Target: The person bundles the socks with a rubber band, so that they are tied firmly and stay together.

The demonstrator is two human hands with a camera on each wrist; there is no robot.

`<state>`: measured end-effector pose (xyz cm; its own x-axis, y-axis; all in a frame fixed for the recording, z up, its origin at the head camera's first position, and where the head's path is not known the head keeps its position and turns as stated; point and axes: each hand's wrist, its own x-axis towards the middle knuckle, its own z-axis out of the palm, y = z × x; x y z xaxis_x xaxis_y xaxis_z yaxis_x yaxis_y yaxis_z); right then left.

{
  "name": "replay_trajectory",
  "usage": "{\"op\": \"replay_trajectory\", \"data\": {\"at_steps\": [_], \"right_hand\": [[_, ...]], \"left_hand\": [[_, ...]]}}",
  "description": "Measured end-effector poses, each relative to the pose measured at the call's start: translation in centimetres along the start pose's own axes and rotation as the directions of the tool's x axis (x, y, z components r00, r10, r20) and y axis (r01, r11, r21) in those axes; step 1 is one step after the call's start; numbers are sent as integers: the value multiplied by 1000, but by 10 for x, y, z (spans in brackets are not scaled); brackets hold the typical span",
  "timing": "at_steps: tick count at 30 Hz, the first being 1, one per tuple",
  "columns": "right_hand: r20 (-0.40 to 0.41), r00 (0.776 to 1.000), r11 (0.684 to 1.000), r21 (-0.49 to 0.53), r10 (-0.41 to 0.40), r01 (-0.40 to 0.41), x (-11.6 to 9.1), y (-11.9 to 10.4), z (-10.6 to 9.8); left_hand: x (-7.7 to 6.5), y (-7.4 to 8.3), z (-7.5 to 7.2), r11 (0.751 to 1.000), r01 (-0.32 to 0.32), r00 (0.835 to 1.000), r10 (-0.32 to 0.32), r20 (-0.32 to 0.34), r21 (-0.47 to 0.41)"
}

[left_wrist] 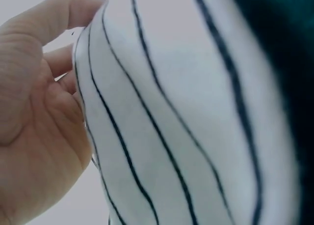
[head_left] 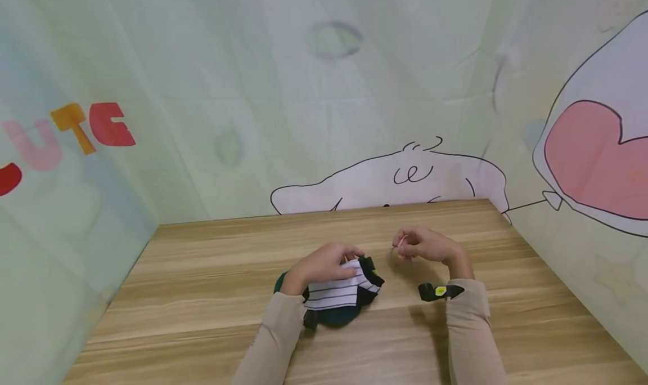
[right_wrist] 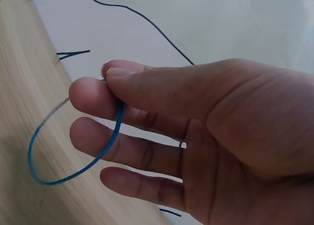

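Observation:
My left hand (head_left: 326, 263) grips a white ankle sock (head_left: 331, 294) with thin dark stripes and black at the cuff and heel. Its fingers bend over the sock's far edge. Dark green fabric (head_left: 338, 317) lies under the striped sock, mostly covered. In the left wrist view the striped sock (left_wrist: 162, 117) fills much of the picture beside the palm. To the right, above the tabletop, my right hand (head_left: 427, 244) pinches a thin rubber band (right_wrist: 64, 180) between thumb and index finger. The band hangs as a loop, blue in the right wrist view; the other fingers are loosely bent.
The wood-grain table (head_left: 202, 272) runs back to a pale printed curtain (head_left: 228, 92) with cartoon drawings, which also stands along both sides. A black camera mount (head_left: 439, 291) sits on the right wrist, another (head_left: 310, 319) on the left.

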<state>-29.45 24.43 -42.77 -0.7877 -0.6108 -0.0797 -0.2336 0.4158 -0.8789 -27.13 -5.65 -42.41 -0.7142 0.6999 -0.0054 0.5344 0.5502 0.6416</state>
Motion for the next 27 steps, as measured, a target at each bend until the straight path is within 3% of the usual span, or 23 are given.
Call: {"op": "replay_trajectory", "data": {"at_steps": [8,15,20,27], "right_hand": [[-38,999,1000,3,-23,24,0,-4,-2],[-90,993,996,47,-73,77,2,-11,1],[-177,981,993,74,-82,96,3,-21,1],[-263,953,975,123,-147,184,8,-30,6]], "left_hand": [[-5,0,-8,1000,10,991,-13,-135,-22],[-13,-5,-14,999,-19,980,9,-198,-49],[-15,-9,-19,998,-51,965,39,-260,-39],[-20,-12,-26,997,-37,946,11,-323,-73]]}}
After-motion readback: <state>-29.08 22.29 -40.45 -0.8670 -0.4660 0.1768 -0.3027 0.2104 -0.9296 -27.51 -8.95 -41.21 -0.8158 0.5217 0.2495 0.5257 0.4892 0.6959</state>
